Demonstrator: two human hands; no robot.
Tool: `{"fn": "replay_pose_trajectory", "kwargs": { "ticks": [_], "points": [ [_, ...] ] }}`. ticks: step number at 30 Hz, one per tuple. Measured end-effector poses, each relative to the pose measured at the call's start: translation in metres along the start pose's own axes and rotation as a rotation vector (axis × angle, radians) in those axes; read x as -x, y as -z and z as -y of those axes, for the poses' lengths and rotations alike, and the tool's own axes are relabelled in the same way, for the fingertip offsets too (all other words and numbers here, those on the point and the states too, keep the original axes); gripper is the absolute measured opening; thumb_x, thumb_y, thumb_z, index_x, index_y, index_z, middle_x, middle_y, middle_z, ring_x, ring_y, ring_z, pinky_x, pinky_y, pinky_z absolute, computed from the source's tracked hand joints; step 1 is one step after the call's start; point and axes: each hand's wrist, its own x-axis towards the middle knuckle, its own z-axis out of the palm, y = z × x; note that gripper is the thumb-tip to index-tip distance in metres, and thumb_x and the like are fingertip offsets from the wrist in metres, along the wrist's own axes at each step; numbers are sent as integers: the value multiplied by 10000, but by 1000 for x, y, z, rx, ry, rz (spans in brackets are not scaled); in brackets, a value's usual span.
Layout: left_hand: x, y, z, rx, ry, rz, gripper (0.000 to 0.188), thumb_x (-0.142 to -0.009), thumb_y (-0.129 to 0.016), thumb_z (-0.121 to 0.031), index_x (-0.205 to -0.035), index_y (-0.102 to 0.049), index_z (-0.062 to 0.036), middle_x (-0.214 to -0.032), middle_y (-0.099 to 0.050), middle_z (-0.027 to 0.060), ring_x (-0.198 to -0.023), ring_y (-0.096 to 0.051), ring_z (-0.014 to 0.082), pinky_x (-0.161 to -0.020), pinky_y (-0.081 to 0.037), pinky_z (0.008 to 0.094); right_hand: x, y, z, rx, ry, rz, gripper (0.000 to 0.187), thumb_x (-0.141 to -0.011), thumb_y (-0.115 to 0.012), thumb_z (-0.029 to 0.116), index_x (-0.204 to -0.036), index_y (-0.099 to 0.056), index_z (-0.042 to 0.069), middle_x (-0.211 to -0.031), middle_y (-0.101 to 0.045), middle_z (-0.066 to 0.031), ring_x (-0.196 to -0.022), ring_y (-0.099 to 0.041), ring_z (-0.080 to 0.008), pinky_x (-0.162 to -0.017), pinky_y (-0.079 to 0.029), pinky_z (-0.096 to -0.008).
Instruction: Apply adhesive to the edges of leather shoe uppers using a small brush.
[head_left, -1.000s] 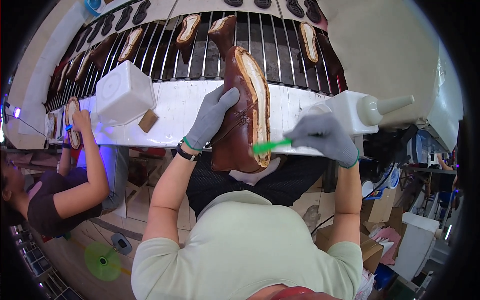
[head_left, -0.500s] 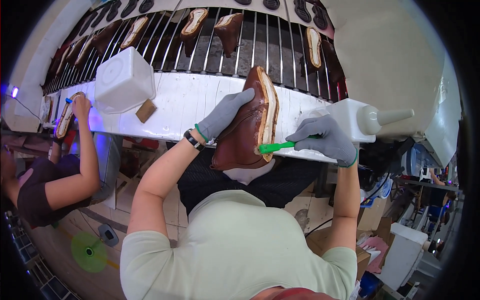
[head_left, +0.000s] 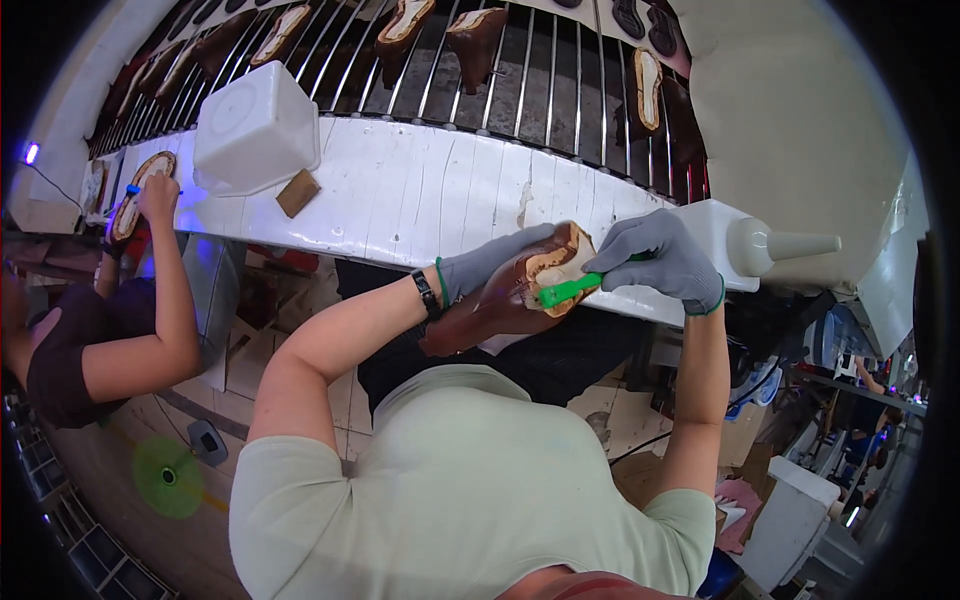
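My left hand (head_left: 492, 262), in a grey glove, is closed around a brown leather boot upper (head_left: 482, 308). Its pale underside with a tan rim is turned up and toward the right. In my gloved right hand (head_left: 662, 262) is a green-handled brush (head_left: 568, 291), gripped between thumb and fingers. The brush head touches the underside near the boot's rim; its bristles are mostly hidden. The boot is held over the near edge of the white bench (head_left: 400, 190), above my lap.
Beyond the bench, a roller rack (head_left: 545, 90) carries several brown uppers. A white square container (head_left: 255, 130) and a small brown block (head_left: 297, 193) sit on the left, a white nozzle bottle (head_left: 745, 245) on the right. A co-worker's hand (head_left: 158, 195) works on another upper at far left.
The boot has been tilted and turned, so its underside now faces me more. My left hand has moved lower along it, and the brush has shifted slightly to the right.
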Motion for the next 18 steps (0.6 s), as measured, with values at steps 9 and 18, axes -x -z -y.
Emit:
{"fn": "replay_pose_trajectory", "kwargs": {
  "ticks": [9, 18],
  "points": [
    [42, -73, -35, -374, 127, -195, 479, -770, -802, -352, -1135, -661, -77, -1006, -705, 11, -856, -660, 81, -790, -520, 238, -18, 4, -3, -78, 16, 74, 230, -702, -796, 27, -923, -742, -9, -805, -703, -82, -729, -633, -139, -696, -492, -264],
    [50, -70, -34, -398, 74, -136, 504, -860, -703, -263, -1286, -516, -70, -1033, -689, 19, -832, -659, 88, -707, -518, 247, -29, 8, -7, -145, 40, 115, 243, -651, -827, 23, -873, -740, -25, -802, -712, -128, -695, -671, -169, -627, -527, -265]
  ]
}}
